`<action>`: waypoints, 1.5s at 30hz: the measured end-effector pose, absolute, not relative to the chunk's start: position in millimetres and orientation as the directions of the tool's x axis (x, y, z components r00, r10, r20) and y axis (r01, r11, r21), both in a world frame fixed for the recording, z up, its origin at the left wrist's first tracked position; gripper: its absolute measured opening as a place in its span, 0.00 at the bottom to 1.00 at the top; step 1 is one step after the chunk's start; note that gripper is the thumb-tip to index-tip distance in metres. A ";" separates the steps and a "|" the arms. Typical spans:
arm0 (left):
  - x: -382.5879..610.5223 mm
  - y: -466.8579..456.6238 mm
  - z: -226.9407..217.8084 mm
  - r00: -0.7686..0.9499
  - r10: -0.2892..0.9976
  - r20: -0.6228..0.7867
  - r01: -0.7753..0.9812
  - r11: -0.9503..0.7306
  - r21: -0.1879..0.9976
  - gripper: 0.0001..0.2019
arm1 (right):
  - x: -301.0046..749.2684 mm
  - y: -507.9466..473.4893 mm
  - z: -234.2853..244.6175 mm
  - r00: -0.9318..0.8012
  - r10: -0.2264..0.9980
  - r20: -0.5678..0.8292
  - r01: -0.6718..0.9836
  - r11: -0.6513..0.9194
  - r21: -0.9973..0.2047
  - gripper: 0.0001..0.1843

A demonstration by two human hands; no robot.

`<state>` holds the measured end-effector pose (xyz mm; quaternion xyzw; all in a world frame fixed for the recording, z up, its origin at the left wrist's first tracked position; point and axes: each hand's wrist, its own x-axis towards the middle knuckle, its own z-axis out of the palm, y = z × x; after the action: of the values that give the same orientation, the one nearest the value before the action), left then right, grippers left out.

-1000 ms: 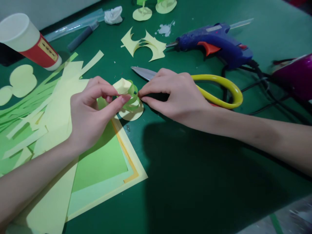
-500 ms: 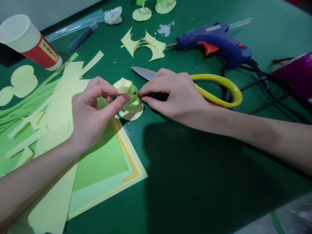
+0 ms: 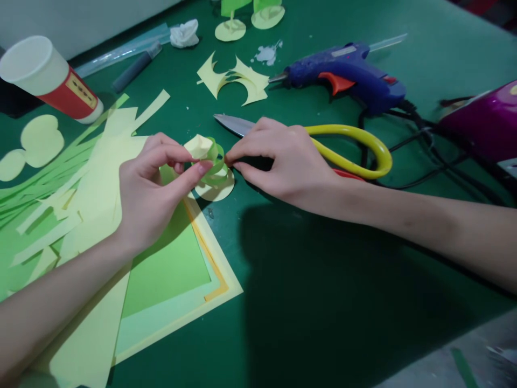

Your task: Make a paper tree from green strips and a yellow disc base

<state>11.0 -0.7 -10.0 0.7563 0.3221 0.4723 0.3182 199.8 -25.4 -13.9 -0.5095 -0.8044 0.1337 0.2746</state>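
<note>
Between thumb and fingers, my left hand (image 3: pixel 155 188) pinches a small paper craft (image 3: pixel 213 171) made of curled green strips with a pale yellow folded piece (image 3: pixel 198 146) on top. A round pale paper base (image 3: pixel 215 192) shows under it, at the corner of the paper stack. My right hand (image 3: pixel 278 159) is closed, its thumb and index fingertip meeting at the right side of the green curls. Whatever lies between those fingertips is too small to make out. Partly beneath the right hand are scissors (image 3: pixel 350 130) with yellow handles, blade pointing left.
A blue hot glue gun (image 3: pixel 343 75) lies beyond the scissors, near cut paper scraps (image 3: pixel 252 81). Coloured sheets (image 3: pixel 169 280) and green strips (image 3: pixel 44 178) cover the left. A paper cup (image 3: pixel 48 78), a grey marker (image 3: pixel 137 66) and crumpled tissue (image 3: pixel 184 33) are at the back left. Dark cables (image 3: pixel 436 161) run right.
The view has shifted slightly, so most table items appear a little lower and many further left. Both hands keep nearly the same pose at the paper craft.
</note>
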 end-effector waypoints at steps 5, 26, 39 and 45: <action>10.2 -0.9 -9.8 0.341 0.794 0.503 0.187 -0.581 0.792 0.06 | 200.2 -25.1 -14.8 -0.325 0.886 0.331 0.736 0.457 -0.499 0.12; 10.4 -0.7 -10.6 0.335 0.789 0.515 0.194 -0.592 0.782 0.08 | 200.4 -29.9 -7.8 -0.236 0.901 0.364 0.693 0.418 -0.587 0.14; 11.1 -1.7 -10.2 0.329 0.792 0.514 0.192 -0.589 0.785 0.08 | 201.4 -29.9 -8.3 -0.246 0.886 0.393 0.731 0.436 -0.525 0.15; 10.1 -1.2 -11.5 0.331 0.792 0.513 0.178 -0.586 0.791 0.09 | 201.5 -28.5 -11.8 -0.273 0.866 0.420 0.720 0.473 -0.508 0.15</action>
<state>10.1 -1.2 -11.5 0.7503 0.3233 0.4796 0.3202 201.5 -28.5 -11.8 -0.5015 -0.7903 0.1089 0.3348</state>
